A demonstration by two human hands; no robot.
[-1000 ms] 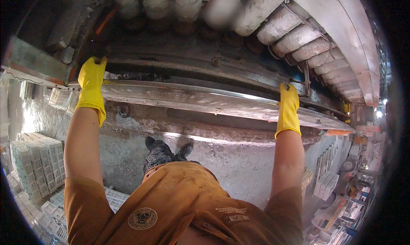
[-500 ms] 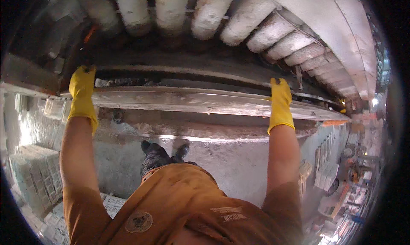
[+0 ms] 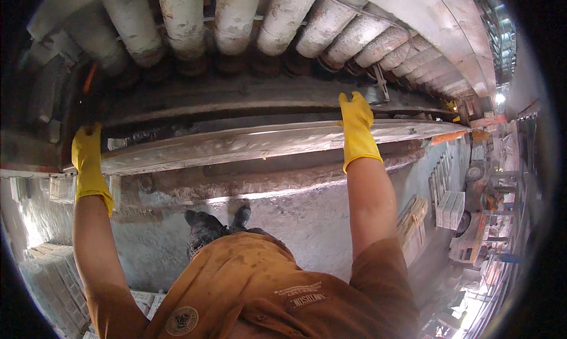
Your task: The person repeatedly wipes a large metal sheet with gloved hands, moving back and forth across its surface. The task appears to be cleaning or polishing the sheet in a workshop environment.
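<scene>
Both my hands wear yellow rubber gloves and reach forward to a long, dusty grey rail [image 3: 254,143] that runs across the front of a machine. My left hand [image 3: 88,156] grips the rail's left end. Further right, my right hand [image 3: 357,126] lies on the rail's upper edge, fingers bent over it. Behind the rail sits a row of thick, grimy white rollers [image 3: 236,20]. My orange shirt [image 3: 248,292] and dark shoes [image 3: 215,224] show below.
A dusty grey concrete floor [image 3: 307,221] lies under me. Stacks of pale grey blocks [image 3: 47,286] stand at lower left. More stacked blocks and pallets [image 3: 449,203] line an aisle at right, beside a pale vehicle [image 3: 472,238].
The view has tilted up and left, so the rollers fill more of the top. Both hands stay on the rail; the right hand sits nearer the middle of the picture.
</scene>
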